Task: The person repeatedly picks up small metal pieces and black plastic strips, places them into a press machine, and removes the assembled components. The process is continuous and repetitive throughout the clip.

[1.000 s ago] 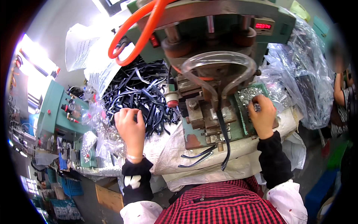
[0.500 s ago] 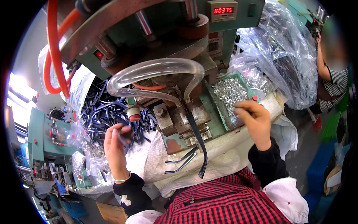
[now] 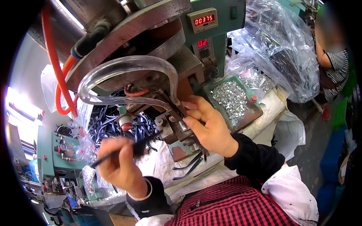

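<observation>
My left hand [image 3: 122, 165], blurred by motion, is closed on a dark eyeglass temple [image 3: 109, 156] left of the press. My right hand [image 3: 211, 130] reaches into the press's metal fixture [image 3: 171, 130], with thumb and fingers together at its slot; whatever they pinch is hidden. A clear plastic tube [image 3: 128, 62] loops over that fixture. Two more temples [image 3: 188, 168] stick out below the fixture, over the pale cloth. Behind my left hand spreads a heap of dark temples [image 3: 103, 122].
A green tray [image 3: 241, 83] of small silvery metal pieces stands right of the fixture. Behind it lie big clear plastic bags [image 3: 279, 49]. A red-topped button [image 3: 126, 125] sits left of the fixture. Orange hoses [image 3: 56, 67] hang at upper left. Another person [image 3: 332, 64] is at far right.
The long temple that stuck out of the fixture is no longer there. My right hand has moved from the tray to the fixture. My left hand has moved down, now gripping a temple.
</observation>
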